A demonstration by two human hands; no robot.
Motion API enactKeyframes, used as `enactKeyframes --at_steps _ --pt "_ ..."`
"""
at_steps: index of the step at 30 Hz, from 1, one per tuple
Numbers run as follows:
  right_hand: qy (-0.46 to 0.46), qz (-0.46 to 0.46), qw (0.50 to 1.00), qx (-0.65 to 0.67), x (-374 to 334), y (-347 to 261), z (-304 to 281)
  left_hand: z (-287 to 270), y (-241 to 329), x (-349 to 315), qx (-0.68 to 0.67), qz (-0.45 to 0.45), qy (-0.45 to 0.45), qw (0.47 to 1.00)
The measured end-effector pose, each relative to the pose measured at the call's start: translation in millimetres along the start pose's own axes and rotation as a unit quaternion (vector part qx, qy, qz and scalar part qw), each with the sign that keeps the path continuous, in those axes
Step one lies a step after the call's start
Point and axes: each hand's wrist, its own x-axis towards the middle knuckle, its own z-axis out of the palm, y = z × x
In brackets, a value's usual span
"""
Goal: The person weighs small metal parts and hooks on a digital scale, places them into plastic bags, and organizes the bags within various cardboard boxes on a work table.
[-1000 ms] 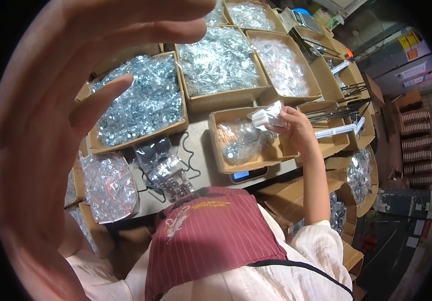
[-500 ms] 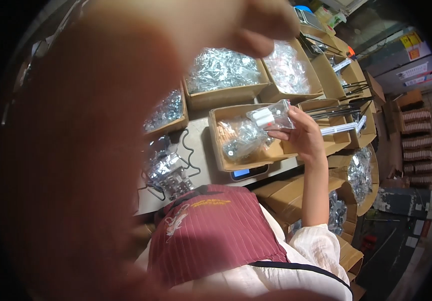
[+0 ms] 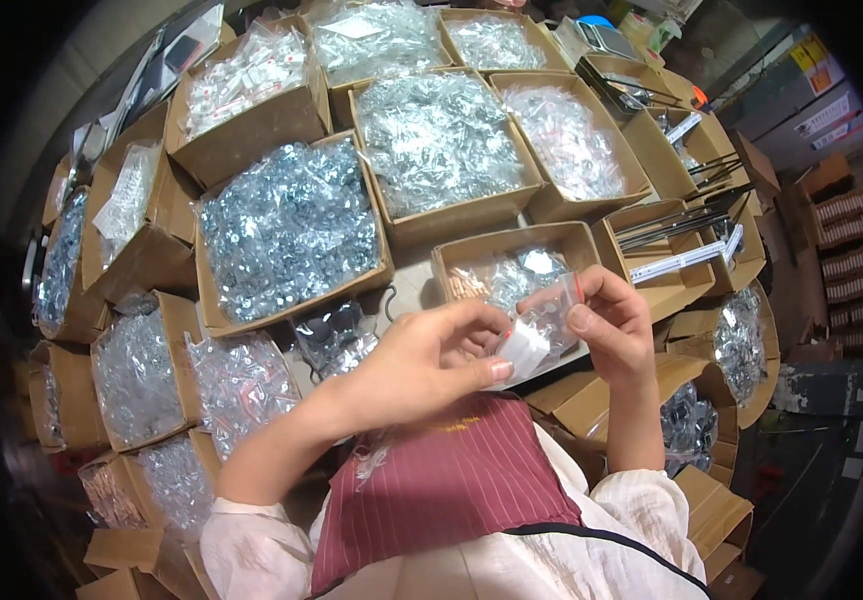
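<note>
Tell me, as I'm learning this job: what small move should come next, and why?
Perhaps the right hand should pinch along the red edge of the clear bag: it grips there, while the left hand holds the end with the white pieces.

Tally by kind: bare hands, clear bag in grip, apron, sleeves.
Bare hands: 2 (left hand, right hand)
Clear bag in grip: 1
Maroon apron: 1
Pale sleeves: 2 (left sleeve, right sleeve)
Total: 6

The left grip (image 3: pixel 421 350) has come down to the clear bag (image 3: pixel 528 346).
</note>
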Motion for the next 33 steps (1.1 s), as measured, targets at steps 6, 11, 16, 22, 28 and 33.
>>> enactKeyframes --at_steps 6,11,16,22,28,33 --pt "0.029 0.020 0.999 0.033 1.3 -0.9 32.0 0.1 -7.5 -6.1 0.062 0.018 0.048 0.997" --pt "-0.017 0.008 0.999 0.046 1.6 18.0 46.5 7.9 -24.9 -7.9 0.003 0.122 0.156 0.980" --pt "0.015 0.071 0.995 0.074 5.7 14.2 60.2 11.5 -23.8 -11.8 -0.122 0.072 0.147 0.979" --pt "0.030 0.029 0.995 0.087 5.6 16.2 62.4 16.7 -34.1 -14.2 -0.210 0.051 0.143 0.966" --pt "0.034 0.026 0.997 0.062 5.2 13.2 60.0 23.8 -50.0 -13.5 -0.229 0.056 0.158 0.959" --pt "0.017 0.039 0.997 0.071 7.2 8.6 59.2 26.6 -50.1 -14.5 -0.257 0.065 0.156 0.952"
